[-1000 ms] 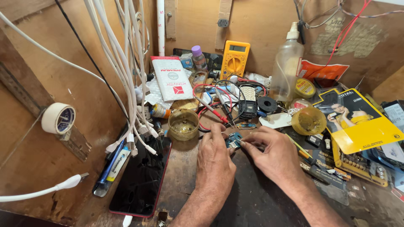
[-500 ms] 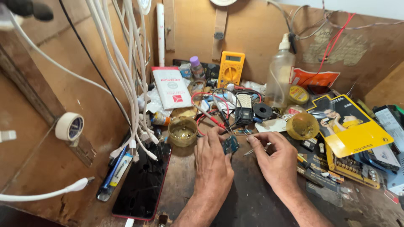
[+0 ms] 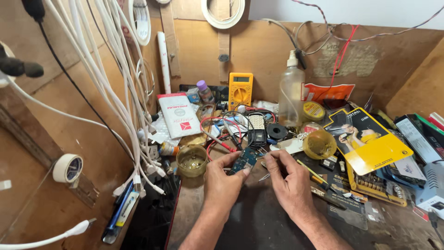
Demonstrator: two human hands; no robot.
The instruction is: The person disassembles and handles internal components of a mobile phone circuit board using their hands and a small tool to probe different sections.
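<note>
My left hand (image 3: 223,184) grips a small blue-green circuit board (image 3: 244,160) by its lower edge, just above the dark bench mat (image 3: 259,222). My right hand (image 3: 289,183) pinches a thin metal tool, likely tweezers (image 3: 264,176), with its fingertips close to the board's right edge. A round jar of amber flux (image 3: 192,160) stands directly left of the board. Red and black probe leads (image 3: 219,139) lie just behind the board.
A yellow multimeter (image 3: 240,89) and a clear plastic bottle (image 3: 292,96) stand at the back. White cables (image 3: 118,102) hang at the left over a dark phone (image 3: 150,217). A yellow package (image 3: 370,141), a round tin (image 3: 319,144) and boxes crowd the right.
The view has tilted up and come closer. My hands have stayed together over the mat, with the board lifted slightly toward the probe leads.
</note>
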